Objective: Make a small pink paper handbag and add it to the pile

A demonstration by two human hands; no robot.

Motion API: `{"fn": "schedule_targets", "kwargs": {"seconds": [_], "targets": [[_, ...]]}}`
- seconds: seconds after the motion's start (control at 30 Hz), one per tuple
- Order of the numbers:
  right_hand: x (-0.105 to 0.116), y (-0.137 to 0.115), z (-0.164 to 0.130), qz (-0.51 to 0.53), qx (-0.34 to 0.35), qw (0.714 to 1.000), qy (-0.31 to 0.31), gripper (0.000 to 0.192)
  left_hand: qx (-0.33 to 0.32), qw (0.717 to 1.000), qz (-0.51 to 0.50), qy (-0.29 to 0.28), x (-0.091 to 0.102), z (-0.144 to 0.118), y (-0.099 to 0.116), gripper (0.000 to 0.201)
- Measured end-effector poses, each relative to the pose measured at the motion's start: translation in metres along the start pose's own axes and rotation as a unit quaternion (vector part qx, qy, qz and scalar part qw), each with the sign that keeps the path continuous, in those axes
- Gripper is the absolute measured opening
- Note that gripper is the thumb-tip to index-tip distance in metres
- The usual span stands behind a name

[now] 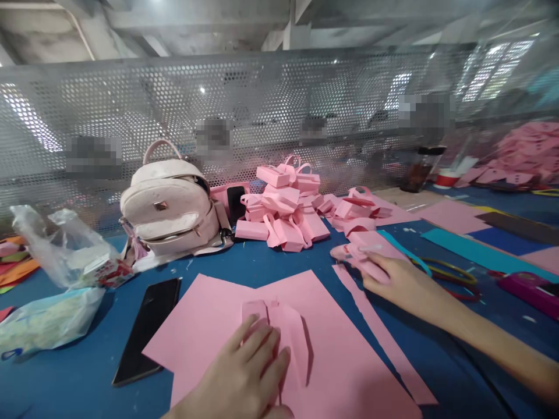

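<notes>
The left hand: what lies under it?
The left hand presses a small folded pink paper piece, which rests on a large pink sheet spread over the blue table. The piece's part beneath the palm is covered and cannot be seen.

Under the left hand (244, 372) lies a folded piece (283, 337) and a sheet (349, 372) — both plain pink. The right hand (402, 285) touches a pink cutout (362, 256). Left of the left hand, a glossy black phone (146, 331) on the blue table (65, 384). Beyond the hands — a pale pink backpack (170, 206), a heap of pink boxes (283, 209), and a grey perforated screen (279, 110) dotted with holes.
</notes>
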State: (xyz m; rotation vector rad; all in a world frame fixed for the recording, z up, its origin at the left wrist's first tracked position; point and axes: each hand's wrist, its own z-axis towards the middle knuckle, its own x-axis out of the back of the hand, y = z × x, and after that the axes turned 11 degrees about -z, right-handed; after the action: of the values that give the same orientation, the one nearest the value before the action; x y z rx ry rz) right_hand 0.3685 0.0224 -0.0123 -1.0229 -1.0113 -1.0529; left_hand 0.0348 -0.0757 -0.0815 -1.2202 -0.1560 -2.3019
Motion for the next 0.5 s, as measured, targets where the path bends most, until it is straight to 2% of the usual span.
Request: {"fn": "schedule_targets", "kwargs": {"seconds": [0.1, 0.2, 0.3, 0.5], "targets": [[0.016, -0.010, -0.003, 0.089, -0.004, 0.995, -0.042, 0.041, -0.003, 1.000, 0.000, 0.022, -0.004, -0.001, -0.001, 0.055], [0.027, -0.024, -0.002, 0.146, 0.003, 0.978, -0.147, 0.049, -0.003, 0.999, 0.004, 0.032, -0.008, 0.000, -0.002, 0.056], [0.027, -0.044, 0.007, 0.162, 0.069, 0.960, -0.220, 0.050, -0.005, 0.998, 0.005, 0.059, -0.011, 0.001, -0.002, 0.050], [0.020, -0.082, 0.027, 0.131, 0.192, 0.934, -0.271, 0.052, -0.008, 0.995, 0.017, 0.095, -0.016, 0.003, -0.004, 0.037]]}}
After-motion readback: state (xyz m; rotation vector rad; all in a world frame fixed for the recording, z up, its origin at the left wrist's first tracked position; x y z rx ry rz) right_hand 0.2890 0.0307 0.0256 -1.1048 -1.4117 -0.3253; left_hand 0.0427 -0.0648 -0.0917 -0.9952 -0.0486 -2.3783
